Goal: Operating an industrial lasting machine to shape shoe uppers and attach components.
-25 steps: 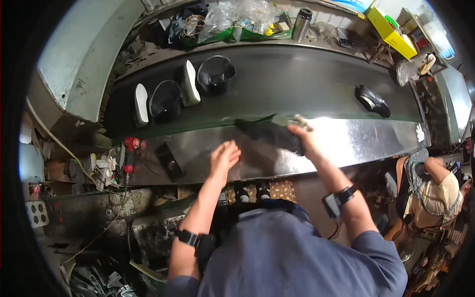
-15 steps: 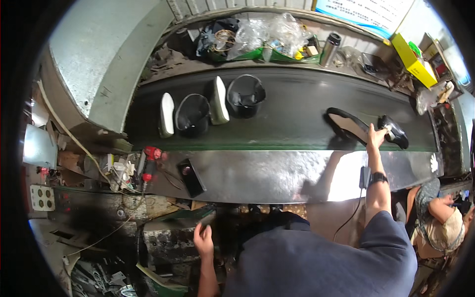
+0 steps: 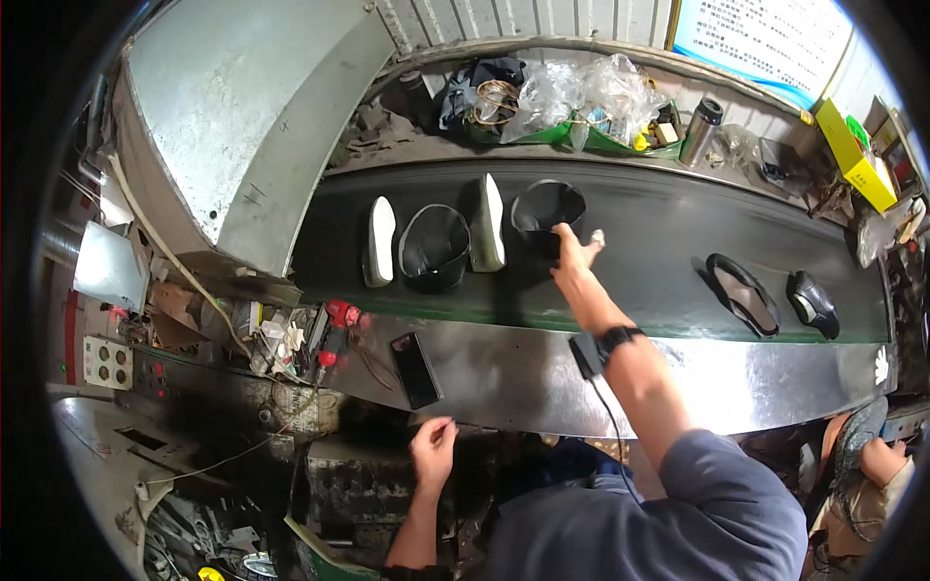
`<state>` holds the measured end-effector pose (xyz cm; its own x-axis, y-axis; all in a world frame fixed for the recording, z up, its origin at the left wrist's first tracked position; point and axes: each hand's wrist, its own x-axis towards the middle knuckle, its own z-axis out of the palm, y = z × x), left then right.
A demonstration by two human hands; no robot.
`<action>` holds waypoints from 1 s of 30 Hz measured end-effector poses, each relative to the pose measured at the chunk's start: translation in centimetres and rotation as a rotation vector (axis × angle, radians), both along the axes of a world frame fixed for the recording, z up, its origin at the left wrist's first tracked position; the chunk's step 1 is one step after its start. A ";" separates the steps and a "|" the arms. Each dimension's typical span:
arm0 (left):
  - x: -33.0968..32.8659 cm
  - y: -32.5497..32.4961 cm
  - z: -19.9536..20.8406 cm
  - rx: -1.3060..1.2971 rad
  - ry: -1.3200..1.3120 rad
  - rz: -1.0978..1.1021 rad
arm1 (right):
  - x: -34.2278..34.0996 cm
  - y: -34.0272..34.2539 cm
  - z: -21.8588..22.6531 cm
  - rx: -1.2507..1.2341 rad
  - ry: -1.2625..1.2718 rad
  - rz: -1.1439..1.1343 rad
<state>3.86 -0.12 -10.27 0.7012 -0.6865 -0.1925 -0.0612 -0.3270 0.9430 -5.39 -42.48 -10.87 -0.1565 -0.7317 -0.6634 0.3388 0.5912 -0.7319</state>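
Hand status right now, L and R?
Left hand: fingers curled, nothing visible in it; can't tell if fully closed.
Right hand: at the rim of the right-hand black open-topped piece; can't tell if gripping.

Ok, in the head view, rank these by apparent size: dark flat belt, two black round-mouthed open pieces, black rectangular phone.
1. Dark flat belt
2. Left black round-mouthed piece and right black round-mouthed piece, partly behind the right hand: too alike to rank
3. Black rectangular phone
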 end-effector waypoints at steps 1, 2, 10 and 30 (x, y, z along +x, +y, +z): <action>0.0 -1.8 0.1 0.032 0.073 0.001 | -2.3 1.0 0.9 -0.139 -0.014 0.009; 0.2 -3.7 0.3 0.027 0.014 -0.091 | -5.6 2.3 1.8 -0.200 0.006 0.051; 2.7 -28.1 -5.0 0.036 -0.490 -0.225 | -26.3 21.3 3.0 -0.078 -0.491 0.179; -7.3 -17.1 2.9 -0.278 -1.118 -0.906 | -32.6 29.3 0.9 -0.104 -0.811 -0.267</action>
<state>-3.41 -17.20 -7.37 -0.2890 -0.8875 0.3588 -0.8683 0.4009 0.2923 -37.96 -13.17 -9.98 0.1617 -0.8009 -0.5766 0.8987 0.3610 -0.2493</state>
